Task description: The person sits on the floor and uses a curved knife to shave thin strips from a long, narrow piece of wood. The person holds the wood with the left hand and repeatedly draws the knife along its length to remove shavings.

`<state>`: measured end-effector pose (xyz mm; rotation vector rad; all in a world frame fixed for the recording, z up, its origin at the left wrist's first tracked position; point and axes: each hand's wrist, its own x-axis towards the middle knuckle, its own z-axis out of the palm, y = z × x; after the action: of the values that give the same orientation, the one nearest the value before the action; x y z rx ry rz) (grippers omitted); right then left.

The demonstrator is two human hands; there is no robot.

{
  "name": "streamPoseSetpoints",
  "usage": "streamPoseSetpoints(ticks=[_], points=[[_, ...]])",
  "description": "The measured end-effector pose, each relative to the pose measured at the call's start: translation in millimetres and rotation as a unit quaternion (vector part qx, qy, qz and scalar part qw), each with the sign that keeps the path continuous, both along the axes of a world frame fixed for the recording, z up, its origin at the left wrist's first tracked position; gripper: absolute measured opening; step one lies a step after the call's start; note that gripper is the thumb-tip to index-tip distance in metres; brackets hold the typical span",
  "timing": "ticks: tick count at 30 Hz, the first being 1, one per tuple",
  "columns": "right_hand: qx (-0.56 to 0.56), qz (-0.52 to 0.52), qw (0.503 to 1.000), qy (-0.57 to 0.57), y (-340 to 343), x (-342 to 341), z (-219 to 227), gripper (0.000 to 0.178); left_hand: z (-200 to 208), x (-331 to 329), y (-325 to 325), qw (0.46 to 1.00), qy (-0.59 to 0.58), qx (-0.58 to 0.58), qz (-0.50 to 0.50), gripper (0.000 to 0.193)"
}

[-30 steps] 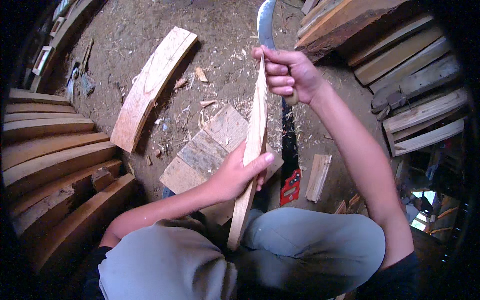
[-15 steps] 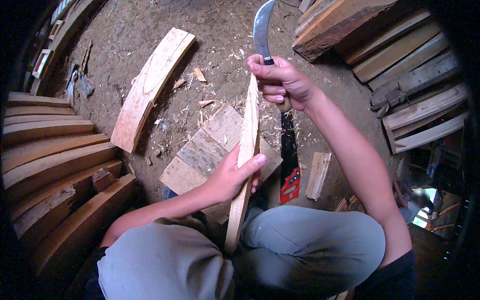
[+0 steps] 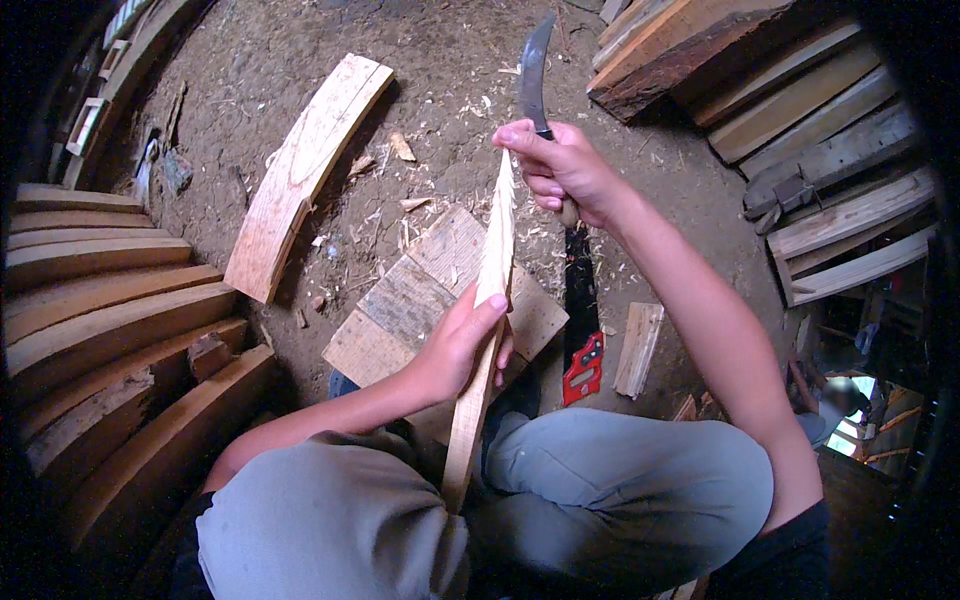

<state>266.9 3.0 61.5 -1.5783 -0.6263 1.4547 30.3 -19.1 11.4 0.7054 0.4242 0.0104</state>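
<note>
A pale wooden stake runs upward from between my knees, its far end carved to a rough point with splintered cuts. My left hand is wrapped round its middle, thumb on top. My right hand is closed on the handle of a curved knife, whose blade points away from me. The right index finger and thumb are at the stake's tip. Beneath the stake lies a squarish wooden block of joined pieces on the ground.
A handsaw with a red handle lies right of the block, beside a short wood offcut. A thick plank lies at the left. Timber stacks stand on both sides. Shavings litter the dirt floor, and a person is far right.
The knife has turned in my right hand, so its blade looks narrower and sits slightly lower. The stake has rolled a little and shows more of its carved face.
</note>
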Motion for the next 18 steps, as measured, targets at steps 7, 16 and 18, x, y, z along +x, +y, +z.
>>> streamPoseSetpoints(ticks=[7,16,18], points=[[-0.005,-0.016,0.997,-0.069,-9.8,-1.7,-5.7,0.027,-8.6,-1.9,-2.8,0.999,-0.027,-0.012,0.019,0.034],[-0.033,-0.106,0.992,-0.065,-20.3,0.2,-25.3,0.03,-19.4,-8.0,-0.1,0.996,0.032,0.073,0.039,0.023],[-0.051,-0.102,0.989,-0.098,-25.4,4.2,-25.4,0.029,-17.3,-6.2,0.3,0.996,0.039,0.063,0.053,0.024]])
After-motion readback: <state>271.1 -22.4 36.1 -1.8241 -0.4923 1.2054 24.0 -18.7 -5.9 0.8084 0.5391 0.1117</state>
